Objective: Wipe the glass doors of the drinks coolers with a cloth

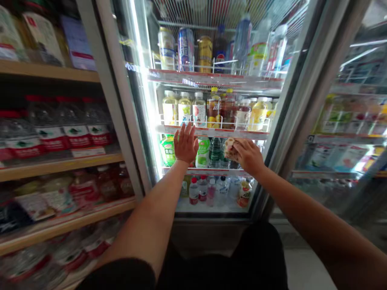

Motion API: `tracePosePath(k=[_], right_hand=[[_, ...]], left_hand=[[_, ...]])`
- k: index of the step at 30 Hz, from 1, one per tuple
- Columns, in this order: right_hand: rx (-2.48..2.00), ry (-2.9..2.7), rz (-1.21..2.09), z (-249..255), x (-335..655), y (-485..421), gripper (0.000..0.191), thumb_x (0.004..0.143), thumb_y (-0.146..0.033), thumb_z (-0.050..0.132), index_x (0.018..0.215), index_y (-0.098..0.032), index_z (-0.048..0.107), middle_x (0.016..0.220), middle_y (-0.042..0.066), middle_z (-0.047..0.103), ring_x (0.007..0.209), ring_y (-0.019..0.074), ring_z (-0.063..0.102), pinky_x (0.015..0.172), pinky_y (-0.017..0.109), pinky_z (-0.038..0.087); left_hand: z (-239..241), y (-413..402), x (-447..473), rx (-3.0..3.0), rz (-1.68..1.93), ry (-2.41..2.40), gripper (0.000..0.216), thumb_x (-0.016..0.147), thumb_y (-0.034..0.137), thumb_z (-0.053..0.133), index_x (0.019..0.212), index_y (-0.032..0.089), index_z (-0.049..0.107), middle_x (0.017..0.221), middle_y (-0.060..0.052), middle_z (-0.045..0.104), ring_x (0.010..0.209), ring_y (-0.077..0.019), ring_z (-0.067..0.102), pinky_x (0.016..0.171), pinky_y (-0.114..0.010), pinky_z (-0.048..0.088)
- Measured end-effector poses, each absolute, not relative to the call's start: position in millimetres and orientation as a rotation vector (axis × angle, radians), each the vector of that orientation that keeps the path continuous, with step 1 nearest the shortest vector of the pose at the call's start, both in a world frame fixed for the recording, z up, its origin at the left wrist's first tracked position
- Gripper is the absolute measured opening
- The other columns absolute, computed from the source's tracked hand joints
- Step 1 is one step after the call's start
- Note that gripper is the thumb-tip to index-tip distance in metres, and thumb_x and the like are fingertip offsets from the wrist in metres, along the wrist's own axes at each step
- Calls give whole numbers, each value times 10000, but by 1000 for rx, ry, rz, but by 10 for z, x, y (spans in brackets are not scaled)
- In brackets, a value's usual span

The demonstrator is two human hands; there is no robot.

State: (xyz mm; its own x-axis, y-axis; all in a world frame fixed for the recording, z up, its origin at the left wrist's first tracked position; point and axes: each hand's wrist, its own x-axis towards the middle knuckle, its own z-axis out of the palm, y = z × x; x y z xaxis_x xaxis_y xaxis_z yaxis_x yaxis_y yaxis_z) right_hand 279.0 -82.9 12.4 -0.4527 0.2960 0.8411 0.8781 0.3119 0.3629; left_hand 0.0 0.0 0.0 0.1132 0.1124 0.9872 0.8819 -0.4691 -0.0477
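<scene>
A lit drinks cooler (pixel 217 75) faces me, its shelves lined with bottles and cans. My left hand (pixel 185 146) is raised with fingers stretched out, in front of the shelf edge below the middle row of bottles. It holds nothing; whether it touches the glass, I cannot tell. A crumpled beige cloth with brownish patches (pixel 231 149) is bunched under the fingers of my right hand (pixel 249 156). That hand and the cloth are at the height of the green-labelled bottles (pixel 215 152), and the cloth covers part of that row.
Wooden shelves (pixel 48 171) with red-capped water bottles stand close on the left. To the right, a metal door frame (pixel 325 80) separates this cooler from another chilled display (pixel 347 139). Small bottles (pixel 203 188) stand on the cooler's lowest level. My knees are below.
</scene>
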Motion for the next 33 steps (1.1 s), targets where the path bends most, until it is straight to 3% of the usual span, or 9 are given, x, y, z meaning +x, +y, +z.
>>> tracePosePath(k=[8, 33], right_hand=[[-1046, -1937, -1060, 112, 2798, -815, 271, 941, -169, 528, 1161, -178, 685, 1332, 91, 644, 1132, 275, 565, 960, 397, 480], [-1027, -1994, -1023, 130, 2737, -779, 311, 933, -167, 521, 1205, -188, 670, 1369, 108, 614, 1164, 287, 540, 992, 429, 471]], left_hand=[[11, -18, 6, -1766, -1445, -998, 544, 976, 355, 413, 1495, 191, 413, 1574, -102, 411, 1526, -233, 250, 1272, -478, 149], [1, -21, 2, -1697, -1417, -958, 538, 981, 341, 408, 1493, 175, 416, 1565, -111, 422, 1520, -228, 269, 1259, -459, 168]])
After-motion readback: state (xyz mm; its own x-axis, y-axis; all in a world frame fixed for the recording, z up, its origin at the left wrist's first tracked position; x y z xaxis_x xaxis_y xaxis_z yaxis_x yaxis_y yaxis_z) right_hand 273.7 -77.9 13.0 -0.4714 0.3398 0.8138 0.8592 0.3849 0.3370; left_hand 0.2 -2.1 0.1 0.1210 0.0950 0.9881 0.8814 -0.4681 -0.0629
